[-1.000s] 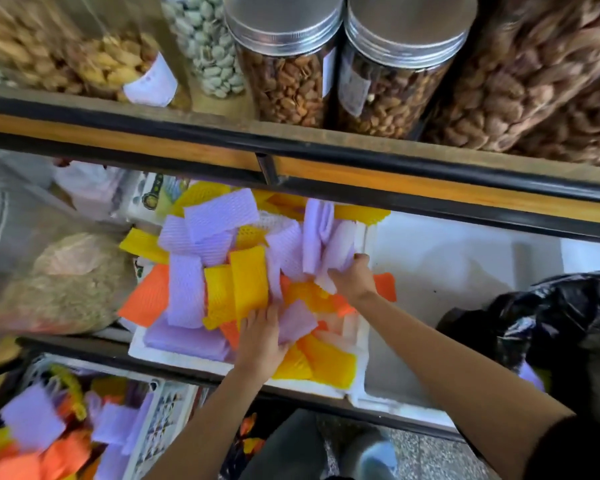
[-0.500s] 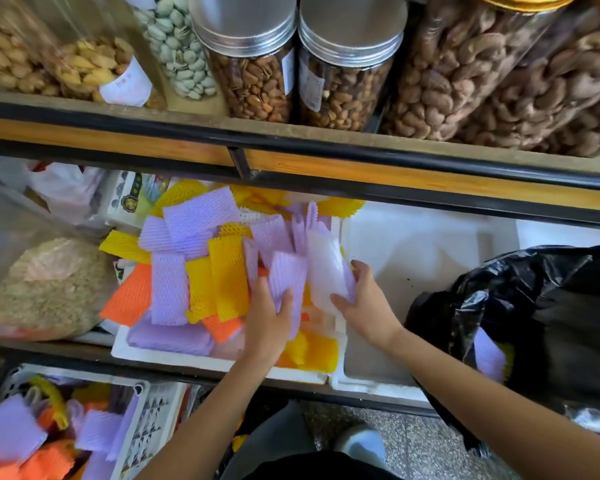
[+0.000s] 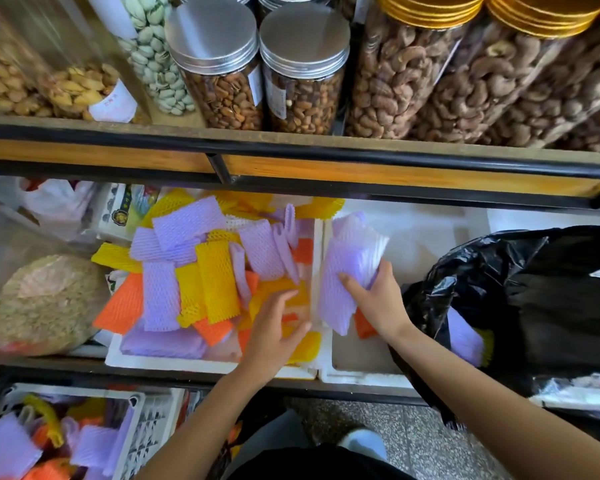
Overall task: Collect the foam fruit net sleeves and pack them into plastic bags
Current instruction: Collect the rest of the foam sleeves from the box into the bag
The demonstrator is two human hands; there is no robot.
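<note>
A heap of purple, yellow and orange foam net sleeves (image 3: 201, 271) fills a white foam tray (image 3: 201, 366) on the lower shelf. My right hand (image 3: 378, 299) grips a stack of purple sleeves (image 3: 347, 265), lifted over the second white tray (image 3: 364, 377) to the right. My left hand (image 3: 274, 337) reaches into the heap with fingers spread over yellow and orange sleeves, holding nothing. A black plastic bag (image 3: 534, 299) stands open at the right with purple and yellow sleeves (image 3: 465, 337) inside.
Jars of nuts (image 3: 305, 77) line the upper shelf behind a wooden rail (image 3: 361, 171). A clear bag of grain (image 3: 42, 306) lies left of the tray. A white basket (image 3: 146, 420) with more sleeves sits below at the left. Speckled floor shows at the bottom.
My right hand has lifted a stack of purple sleeves out of the heap and carried it right, over the second tray. My left hand has let go of the sleeves and moved right within the heap.
</note>
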